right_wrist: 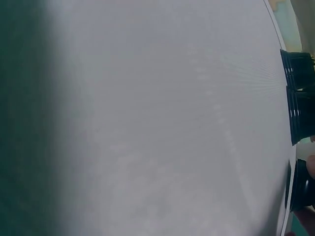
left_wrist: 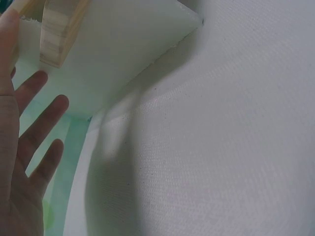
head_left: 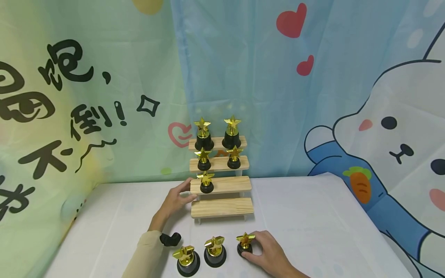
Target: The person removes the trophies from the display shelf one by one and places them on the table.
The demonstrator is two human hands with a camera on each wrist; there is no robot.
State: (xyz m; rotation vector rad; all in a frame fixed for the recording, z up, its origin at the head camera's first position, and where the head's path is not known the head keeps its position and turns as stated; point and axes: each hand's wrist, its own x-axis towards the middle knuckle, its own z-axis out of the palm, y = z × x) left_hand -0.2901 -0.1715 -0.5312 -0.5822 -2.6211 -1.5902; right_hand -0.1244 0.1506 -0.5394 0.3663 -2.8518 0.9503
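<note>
A wooden display stand (head_left: pixel 222 207) has stepped planks on white side supports. My left hand (head_left: pixel 177 197) grips its third plank at the left end, thumb in front; in the left wrist view other fingers (left_wrist: pixel 44 120) are spread below. Right of centre on the table, my right hand (head_left: pixel 267 251) pinches a small gold star trophy (head_left: pixel 245 249) with a black base; only fingertips and the base (right_wrist: pixel 301 189) show in the right wrist view. To its left stand two larger star trophies, one in the middle (head_left: pixel 214 253) and one farther left (head_left: pixel 187 264).
Two larger trophies (head_left: pixel 231 137) stand on the top plank, two small ones (head_left: pixel 203 160) on the second. One small trophy (head_left: pixel 206 185) sits at the left of the third plank. Behind the white-covered table (head_left: pixel 313 224) hangs a printed curtain (head_left: pixel 222 77).
</note>
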